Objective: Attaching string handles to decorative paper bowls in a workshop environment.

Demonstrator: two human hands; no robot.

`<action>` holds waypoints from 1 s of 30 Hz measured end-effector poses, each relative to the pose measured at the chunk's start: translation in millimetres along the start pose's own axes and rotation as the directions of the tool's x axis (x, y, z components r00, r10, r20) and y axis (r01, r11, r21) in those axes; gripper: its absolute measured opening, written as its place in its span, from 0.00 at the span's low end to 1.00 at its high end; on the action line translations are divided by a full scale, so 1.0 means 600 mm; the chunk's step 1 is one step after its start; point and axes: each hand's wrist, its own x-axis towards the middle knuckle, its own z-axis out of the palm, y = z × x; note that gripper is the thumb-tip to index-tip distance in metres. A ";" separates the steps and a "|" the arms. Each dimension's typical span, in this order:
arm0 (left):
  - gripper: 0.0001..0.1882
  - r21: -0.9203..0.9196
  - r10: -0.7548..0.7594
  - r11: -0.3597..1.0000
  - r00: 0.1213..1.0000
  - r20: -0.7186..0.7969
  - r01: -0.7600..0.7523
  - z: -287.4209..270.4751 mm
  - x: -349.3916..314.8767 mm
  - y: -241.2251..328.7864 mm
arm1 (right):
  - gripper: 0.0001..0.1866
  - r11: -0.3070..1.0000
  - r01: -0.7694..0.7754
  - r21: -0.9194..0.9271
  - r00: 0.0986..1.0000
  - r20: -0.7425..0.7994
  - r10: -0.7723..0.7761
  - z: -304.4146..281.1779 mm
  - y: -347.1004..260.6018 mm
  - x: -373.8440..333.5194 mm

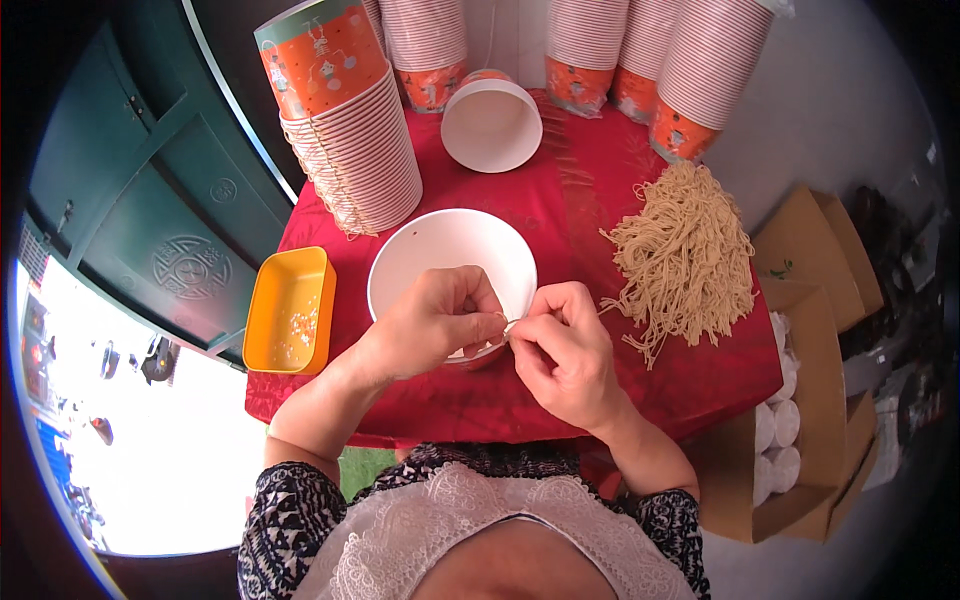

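A white-lined paper bucket [420,255] stands before me at the table's front, its mouth facing up. My left hand [445,318] reaches over the bucket, thumb and fingers pinched together at its right rim. Against it, my right hand [570,350] pinches too, just outside the rim. A short piece of beige cord [510,325] shows between the fingertips; the rest is mostly hidden by my fingers. To the right lies a loose heap of beige cords [688,255].
A tall stack of paper buckets [360,160] with cord loops stands at left, above a yellow tub [256,310] holding small bits. Another bucket [490,125] lies tipped at the back, near wrapped stacks [700,80]. Cardboard boxes [810,370] stand right of the red-covered table [590,200].
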 end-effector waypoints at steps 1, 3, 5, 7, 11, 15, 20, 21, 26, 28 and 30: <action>0.04 -0.001 0.001 1.000 1.000 0.001 -0.001 -0.001 0.001 -0.001 | 0.10 0.999 0.015 -0.028 1.000 -0.004 -0.015 0.002 -0.003 -0.001; 0.04 -0.009 0.004 1.000 1.000 0.007 -0.004 -0.002 0.001 -0.003 | 0.11 0.998 0.037 -0.041 0.999 -0.007 -0.037 0.006 -0.001 -0.008; 0.04 0.008 -0.003 1.000 1.000 0.012 0.003 -0.003 0.000 0.000 | 0.11 0.997 0.058 -0.054 0.998 -0.011 -0.059 0.004 -0.001 -0.010; 0.05 0.024 -0.013 1.000 1.000 0.013 0.013 -0.002 -0.002 0.002 | 0.11 0.996 0.064 -0.064 0.998 0.012 -0.063 -0.001 0.001 -0.009; 0.05 0.061 -0.022 0.998 1.000 0.000 0.022 0.003 -0.004 0.009 | 0.10 0.976 0.038 -0.215 0.998 -0.040 -0.047 -0.011 0.001 -0.001; 0.05 0.091 0.043 0.995 0.999 -0.015 -0.042 0.008 -0.006 0.002 | 0.08 0.981 0.034 -0.190 0.999 -0.019 -0.038 -0.002 0.013 0.002; 0.07 0.462 0.288 0.854 0.957 -0.039 -0.238 0.023 -0.014 -0.006 | 0.07 0.975 0.050 -0.215 0.999 0.002 -0.050 -0.001 0.020 0.001; 0.07 0.540 0.365 0.794 0.929 -0.058 -0.278 0.031 -0.016 -0.004 | 0.07 0.977 0.043 -0.210 0.999 -0.001 -0.044 -0.001 0.019 0.001; 0.10 0.741 0.536 0.586 0.843 -0.051 -0.329 0.045 -0.018 -0.006 | 0.06 0.984 0.034 -0.175 0.999 -0.003 -0.035 0.000 0.020 0.001; 0.11 0.753 0.555 0.561 0.831 -0.035 -0.344 0.046 -0.020 -0.011 | 0.06 0.985 0.039 -0.169 0.999 -0.005 -0.041 -0.001 0.020 0.002; 0.12 0.799 0.578 0.509 0.815 -0.041 -0.320 0.047 -0.021 -0.015 | 0.08 0.988 0.033 -0.153 0.999 0.017 -0.031 -0.003 0.020 0.003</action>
